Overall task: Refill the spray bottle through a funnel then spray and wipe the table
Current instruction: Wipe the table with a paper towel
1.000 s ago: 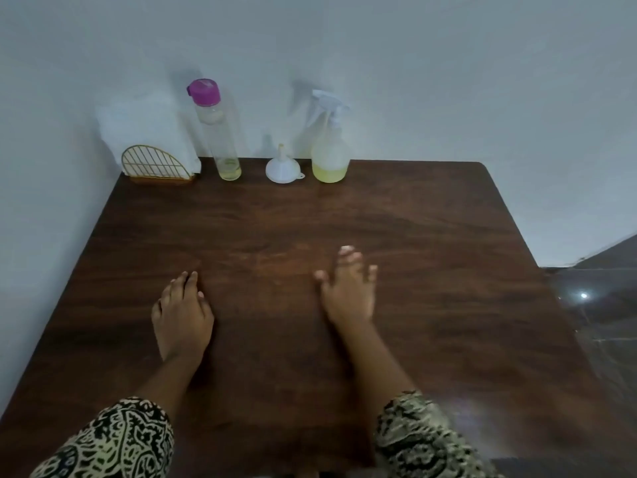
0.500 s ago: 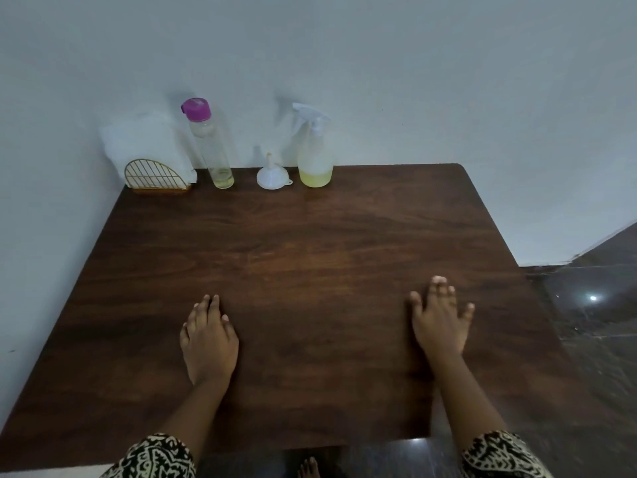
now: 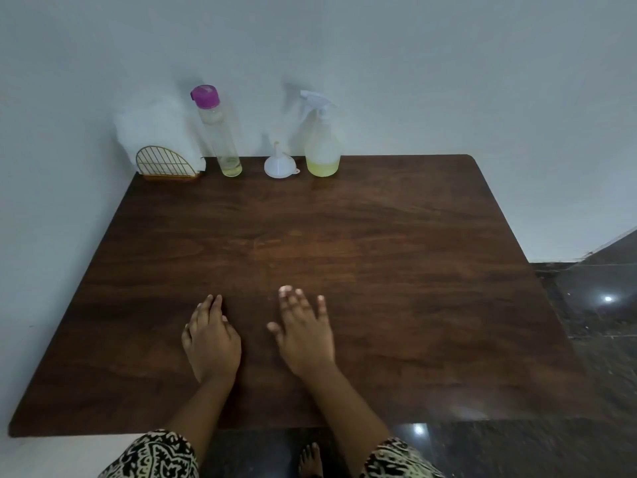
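Note:
A clear spray bottle (image 3: 322, 143) with a white trigger head and a little yellow liquid stands at the table's far edge by the wall. An upturned white funnel (image 3: 280, 163) sits just left of it. Further left stands a tall clear bottle (image 3: 218, 132) with a purple cap and a bit of yellowish liquid at its bottom. White tissues in a gold wire holder (image 3: 164, 160) fill the far left corner. My left hand (image 3: 211, 338) and my right hand (image 3: 303, 331) lie flat and empty on the dark wooden table (image 3: 396, 270), near its front edge.
A pale wall runs along the table's far and left sides. Dark shiny floor (image 3: 593, 322) lies to the right and below the front edge, where a bare foot (image 3: 310, 458) shows.
My right hand has slid left, back towards my left hand, after having been spread out to the right. The view has pulled back a little from the table.

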`<state>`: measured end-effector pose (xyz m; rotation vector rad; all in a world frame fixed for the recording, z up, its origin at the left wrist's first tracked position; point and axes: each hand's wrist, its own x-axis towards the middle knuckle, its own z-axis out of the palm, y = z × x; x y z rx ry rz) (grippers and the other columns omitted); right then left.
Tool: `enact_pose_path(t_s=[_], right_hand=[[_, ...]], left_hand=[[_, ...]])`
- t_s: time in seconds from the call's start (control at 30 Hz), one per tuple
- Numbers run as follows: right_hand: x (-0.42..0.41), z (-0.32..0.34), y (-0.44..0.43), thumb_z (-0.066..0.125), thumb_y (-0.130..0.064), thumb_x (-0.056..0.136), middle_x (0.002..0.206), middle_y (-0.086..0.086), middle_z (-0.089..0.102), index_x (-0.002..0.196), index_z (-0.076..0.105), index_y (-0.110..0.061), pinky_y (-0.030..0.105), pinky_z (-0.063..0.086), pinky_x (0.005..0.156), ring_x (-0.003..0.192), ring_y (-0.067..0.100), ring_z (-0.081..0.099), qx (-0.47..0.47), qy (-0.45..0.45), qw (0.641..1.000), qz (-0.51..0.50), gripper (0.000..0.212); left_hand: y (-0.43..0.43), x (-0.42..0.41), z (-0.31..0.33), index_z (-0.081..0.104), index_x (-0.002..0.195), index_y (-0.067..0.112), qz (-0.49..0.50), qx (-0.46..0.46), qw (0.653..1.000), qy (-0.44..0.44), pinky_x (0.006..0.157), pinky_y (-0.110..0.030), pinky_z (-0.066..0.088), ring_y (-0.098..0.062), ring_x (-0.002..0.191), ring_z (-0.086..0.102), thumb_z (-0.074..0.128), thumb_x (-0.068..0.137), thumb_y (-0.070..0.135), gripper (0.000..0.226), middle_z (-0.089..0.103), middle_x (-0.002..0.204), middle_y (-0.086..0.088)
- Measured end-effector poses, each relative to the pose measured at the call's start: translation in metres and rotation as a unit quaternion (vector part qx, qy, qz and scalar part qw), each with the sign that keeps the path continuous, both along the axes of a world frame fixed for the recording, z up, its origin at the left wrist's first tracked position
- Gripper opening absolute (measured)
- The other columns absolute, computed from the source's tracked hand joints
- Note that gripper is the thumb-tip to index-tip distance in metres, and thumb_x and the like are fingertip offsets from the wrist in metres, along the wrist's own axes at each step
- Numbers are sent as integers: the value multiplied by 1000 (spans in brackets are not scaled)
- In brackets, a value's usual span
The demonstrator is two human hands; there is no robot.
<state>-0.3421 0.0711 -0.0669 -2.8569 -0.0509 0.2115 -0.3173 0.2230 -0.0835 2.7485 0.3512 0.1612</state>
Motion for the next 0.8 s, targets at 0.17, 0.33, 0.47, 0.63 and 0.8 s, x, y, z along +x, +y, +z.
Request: enact_pose_path(t_s=[0.17, 0.33, 0.47, 0.63, 0.8], right_hand=[[-29, -11, -78, 11, -56, 88, 154, 4, 29, 147, 29, -8, 48, 10, 115, 143, 20, 28, -20, -3, 971, -239, 78], [-44, -8, -5, 29, -54, 87, 143, 6, 48, 136, 48, -6, 49, 23, 108, 131, 21, 48, -13, -10, 995, -96, 71], [-73, -6, -7, 30, -56, 90, 145, -1, 46, 138, 49, -13, 47, 24, 113, 133, 15, 45, 23, 7, 998, -65, 67], [-93, -11, -137, 21, -54, 96, 160, 1, 11, 152, 9, -14, 49, 3, 116, 147, 17, 11, -17, 20, 971, -238, 70], [-110, -4, -174, 21, -52, 98, 161, 6, 6, 152, 1, -9, 49, -1, 118, 148, 19, 4, -21, 25, 939, -343, 71]], left_hand=[[-3, -1, 2, 54, 134, 9, -6, 8, 1000, 6, 105, -53, 31, -31, 134, 42, 51, 90, 4, 44, 51, 142, -11], [-4, -7, 1, 53, 135, 9, -32, 25, 999, 4, 105, -52, 31, -31, 134, 41, 51, 91, 6, 44, 51, 142, -11], [-13, -26, 1, 53, 135, 8, -37, 31, 999, 5, 104, -53, 33, -32, 133, 42, 53, 91, 8, 43, 51, 141, -12], [-32, -53, 1, 52, 136, 8, -63, 36, 997, 16, 105, -53, 33, -32, 134, 42, 52, 93, 10, 43, 50, 143, -12], [-51, -71, 5, 44, 142, 7, -41, 26, 998, 38, 112, -51, 23, -31, 141, 30, 45, 97, 15, 45, 39, 151, -13]])
